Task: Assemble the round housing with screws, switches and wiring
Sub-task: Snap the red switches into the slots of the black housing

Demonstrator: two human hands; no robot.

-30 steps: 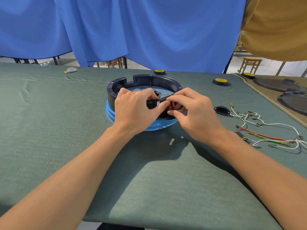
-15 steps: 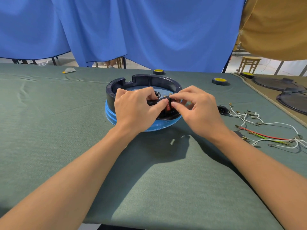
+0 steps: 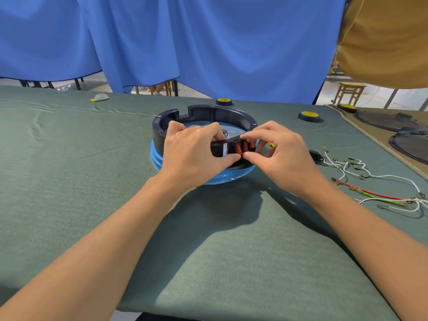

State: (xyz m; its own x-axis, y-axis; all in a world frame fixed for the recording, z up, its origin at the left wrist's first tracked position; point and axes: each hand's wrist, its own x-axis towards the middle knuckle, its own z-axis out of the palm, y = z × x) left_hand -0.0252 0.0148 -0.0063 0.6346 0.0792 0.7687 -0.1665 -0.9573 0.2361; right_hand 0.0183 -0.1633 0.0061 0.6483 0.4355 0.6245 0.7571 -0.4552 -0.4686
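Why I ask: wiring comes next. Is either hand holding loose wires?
No: left hand and right hand pinch the switch panel; the wires lie on the table.

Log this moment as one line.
step: switch panel held at housing front | left hand: grips switch panel | right hand: pinches switch panel | wires, socket: on table, right

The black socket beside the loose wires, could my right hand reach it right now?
Probably yes: the socket lies uncovered on the cloth close beside the right hand, nothing between them, though that hand now pinches the switch panel.
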